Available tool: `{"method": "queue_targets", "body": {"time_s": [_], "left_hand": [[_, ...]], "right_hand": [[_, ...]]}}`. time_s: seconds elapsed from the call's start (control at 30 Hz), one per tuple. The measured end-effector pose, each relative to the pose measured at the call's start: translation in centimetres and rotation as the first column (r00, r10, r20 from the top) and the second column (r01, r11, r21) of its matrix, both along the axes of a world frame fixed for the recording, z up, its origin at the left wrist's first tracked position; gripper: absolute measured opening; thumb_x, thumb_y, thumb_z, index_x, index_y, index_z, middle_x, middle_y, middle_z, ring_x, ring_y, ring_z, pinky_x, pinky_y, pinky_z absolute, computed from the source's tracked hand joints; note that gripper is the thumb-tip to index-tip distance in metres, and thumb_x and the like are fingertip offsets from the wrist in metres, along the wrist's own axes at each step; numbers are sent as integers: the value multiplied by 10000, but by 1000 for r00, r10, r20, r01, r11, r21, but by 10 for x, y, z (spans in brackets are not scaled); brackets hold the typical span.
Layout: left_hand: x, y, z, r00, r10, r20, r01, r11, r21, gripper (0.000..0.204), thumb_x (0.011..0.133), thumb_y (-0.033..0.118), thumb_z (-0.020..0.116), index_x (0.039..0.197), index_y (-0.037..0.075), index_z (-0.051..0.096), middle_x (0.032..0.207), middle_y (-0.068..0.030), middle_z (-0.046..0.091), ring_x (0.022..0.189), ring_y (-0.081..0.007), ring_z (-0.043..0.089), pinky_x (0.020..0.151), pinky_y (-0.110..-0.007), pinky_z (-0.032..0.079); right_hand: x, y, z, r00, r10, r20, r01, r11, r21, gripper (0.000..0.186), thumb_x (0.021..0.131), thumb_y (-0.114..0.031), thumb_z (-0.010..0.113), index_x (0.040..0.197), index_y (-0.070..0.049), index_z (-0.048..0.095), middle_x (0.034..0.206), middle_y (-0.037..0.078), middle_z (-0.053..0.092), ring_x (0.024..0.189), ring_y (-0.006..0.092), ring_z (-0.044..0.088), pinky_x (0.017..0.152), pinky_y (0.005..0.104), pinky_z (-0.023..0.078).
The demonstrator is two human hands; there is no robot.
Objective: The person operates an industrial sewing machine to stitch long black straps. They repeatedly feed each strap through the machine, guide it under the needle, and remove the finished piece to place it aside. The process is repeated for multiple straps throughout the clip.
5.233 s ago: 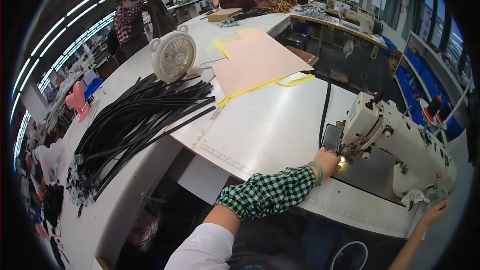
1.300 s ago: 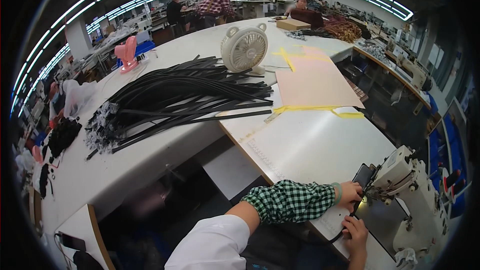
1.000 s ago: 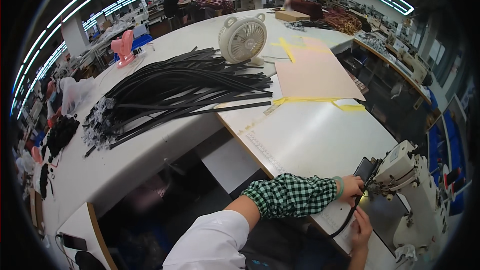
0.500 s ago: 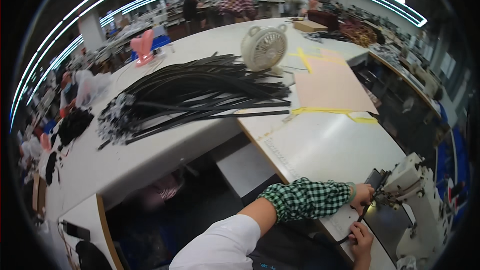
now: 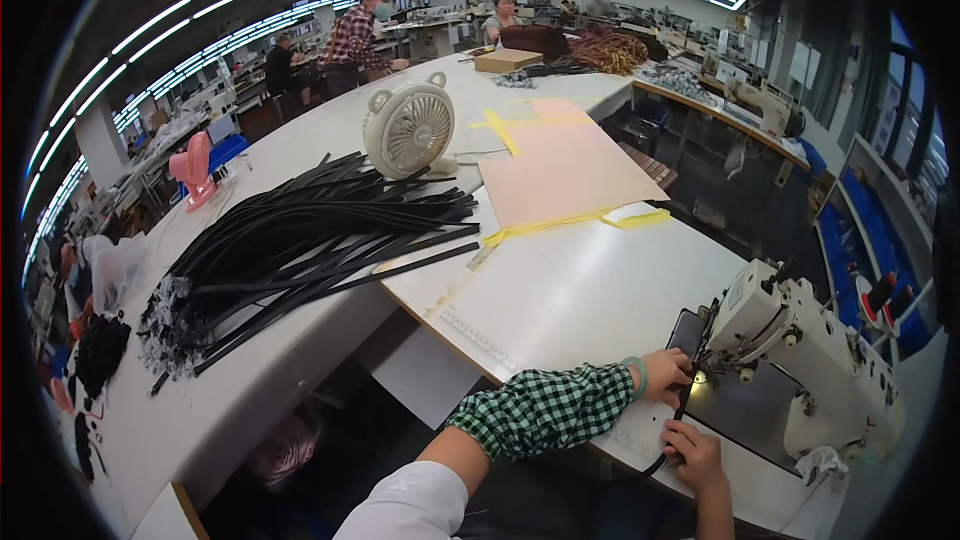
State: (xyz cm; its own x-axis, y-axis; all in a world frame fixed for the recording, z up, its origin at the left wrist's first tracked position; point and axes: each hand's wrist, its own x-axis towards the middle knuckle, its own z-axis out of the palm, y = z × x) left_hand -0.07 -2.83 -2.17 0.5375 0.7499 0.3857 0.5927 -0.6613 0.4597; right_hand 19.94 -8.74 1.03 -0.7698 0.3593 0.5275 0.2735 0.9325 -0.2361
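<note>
My left hand, below a green-and-black checked sleeve cover and a pale green wristband, is beside the needle area of a white sewing machine. Its fingers are closed on a black strap at the machine. My right hand, nearer to me, pinches the same strap lower down, and the strap's tail curves left over the table edge. A dark flat device like a phone stands against the machine just beyond my left hand. The machine's small lamp lights the spot beside my fingers.
A bundle of black straps lies on the white table, by a white fan. Beyond are a pink sheet edged in yellow tape, a cardboard box and a pink fan. Thread spools stand right. Several people work behind.
My view has turned right, so the table, machine and hands appear further left. Both hands stay at the machine with the strap. A person in a plaid shirt has straightened from a bent posture.
</note>
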Motion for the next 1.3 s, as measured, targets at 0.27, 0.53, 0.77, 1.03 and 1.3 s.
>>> {"method": "queue_targets", "body": {"time_s": [0.27,0.53,0.77,1.03,1.3], "left_hand": [[-3,-2,9,999,23,-23,-23,999,-23,467,589,273,724,995,71,614,1088,-91,516,1042,-238,446,868,-341,386],[-2,0,4,1000,11,-9,-11,1000,0,436,590,260,724,974,77,625,1081,-90,518,1025,-244,456,854,-345,390],[-3,-2,6,1000,21,-12,-21,1000,6,430,605,253,717,985,76,619,1065,-89,519,1020,-247,456,849,-347,390],[-2,-2,6,1000,6,3,-6,1000,6,441,598,265,720,984,78,619,1063,-88,518,1024,-242,453,847,-343,392],[0,-1,4,1000,10,-8,-10,1000,21,438,593,277,721,971,77,628,1046,-91,527,1013,-244,460,838,-340,398]], "right_hand": [[0,2,3,1000,1,25,-1,1000,-11,241,604,-93,688,826,-81,595,939,34,600,612,202,600,504,290,459],[1,3,2,999,4,35,-3,1000,-10,201,635,-120,674,815,-87,590,952,32,596,605,196,601,506,287,463],[0,3,3,1000,17,26,-16,1000,-8,202,635,-130,679,814,-90,594,954,40,597,597,196,597,506,286,464],[1,4,2,999,21,43,-21,1000,-11,206,629,-129,682,811,-92,594,953,38,598,606,197,600,510,285,465],[0,1,3,998,8,64,-6,1000,-24,210,620,-122,684,810,-105,595,936,28,603,638,191,610,521,282,469]]}}
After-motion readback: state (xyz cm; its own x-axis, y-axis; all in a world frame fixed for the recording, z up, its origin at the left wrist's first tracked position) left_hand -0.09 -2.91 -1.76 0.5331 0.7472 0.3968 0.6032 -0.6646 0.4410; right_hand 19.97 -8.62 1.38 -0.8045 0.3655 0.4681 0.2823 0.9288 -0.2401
